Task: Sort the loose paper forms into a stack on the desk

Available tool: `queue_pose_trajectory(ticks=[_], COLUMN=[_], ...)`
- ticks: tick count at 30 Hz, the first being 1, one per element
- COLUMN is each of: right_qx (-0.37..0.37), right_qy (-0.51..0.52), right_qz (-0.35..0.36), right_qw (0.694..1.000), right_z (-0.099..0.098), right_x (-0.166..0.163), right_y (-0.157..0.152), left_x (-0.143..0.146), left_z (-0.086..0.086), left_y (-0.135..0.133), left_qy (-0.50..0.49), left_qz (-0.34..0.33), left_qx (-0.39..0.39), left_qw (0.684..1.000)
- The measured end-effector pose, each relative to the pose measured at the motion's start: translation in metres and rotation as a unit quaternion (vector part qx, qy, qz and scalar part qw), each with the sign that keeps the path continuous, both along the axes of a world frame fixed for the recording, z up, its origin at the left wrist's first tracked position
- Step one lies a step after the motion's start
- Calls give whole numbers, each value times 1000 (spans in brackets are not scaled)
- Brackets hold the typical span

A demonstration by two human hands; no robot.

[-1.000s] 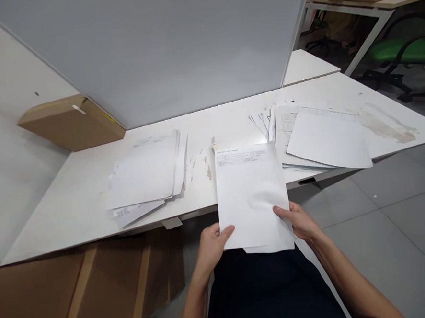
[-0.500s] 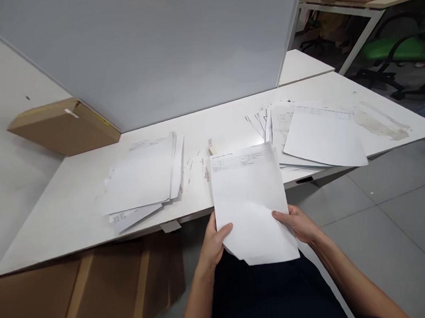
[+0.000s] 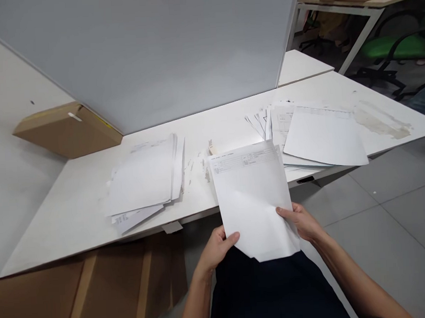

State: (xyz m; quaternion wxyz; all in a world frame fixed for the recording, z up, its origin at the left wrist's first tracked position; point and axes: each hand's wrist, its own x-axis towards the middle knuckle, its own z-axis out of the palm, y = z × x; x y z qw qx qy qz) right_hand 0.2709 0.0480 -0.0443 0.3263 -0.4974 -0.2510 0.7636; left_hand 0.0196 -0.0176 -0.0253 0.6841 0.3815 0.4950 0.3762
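Head view: both hands (image 3: pixel 218 247) grip paper sheets (image 3: pixel 252 195).

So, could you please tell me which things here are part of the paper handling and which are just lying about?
In use:
left hand
right hand
held sheets
left paper pile
right paper pile

Lying about:
cardboard box
grey partition
green chair

white desk (image 3: pixel 232 124), grey partition (image 3: pixel 155 52), grey tiled floor (image 3: pixel 400 224), green chair (image 3: pixel 396 49).
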Motion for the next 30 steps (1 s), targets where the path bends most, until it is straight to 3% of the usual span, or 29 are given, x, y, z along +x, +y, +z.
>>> queue_pose_trajectory(ticks=[3, 7, 12, 15, 18, 20, 23, 25, 28, 30], right_qx=[4, 23, 66, 73, 85, 98, 111, 110, 104, 101], right_qy=[-13, -27, -68, -83, -100, -117, -146, -154, -140, -125], right_qz=[-23, -29, 9, -10, -15, 2, 4, -17, -37, -38], right_qw=[1000, 999, 995, 994, 991, 988, 983, 982, 984, 986], right_z=[2, 6, 5, 4, 4, 4, 5, 6, 8, 10], right_x=[2, 3, -2, -5, -8, -11, -14, -15, -14, -13], right_y=[2, 3, 4, 5, 5, 4, 4, 6, 10, 12], left_x=[2, 7, 11, 12, 12, 13, 13, 12, 10, 11], left_z=[3, -6, -17, -17, -15, -15, -19, -22, -23, -21], left_y=[0, -1, 0, 0, -2, -4, -5, -4, -4, -4], left_qy=[21, 44, 173, 136, 120, 221, 351, 305, 115, 12], left_qz=[-25, -8, 84, 131, 88, 85, 143, 181, 224, 236], left_qx=[20, -20, -22, -15, -35, -32, 3, 9, -22, -42], left_qw=[999, 999, 981, 982, 988, 971, 925, 935, 967, 971])
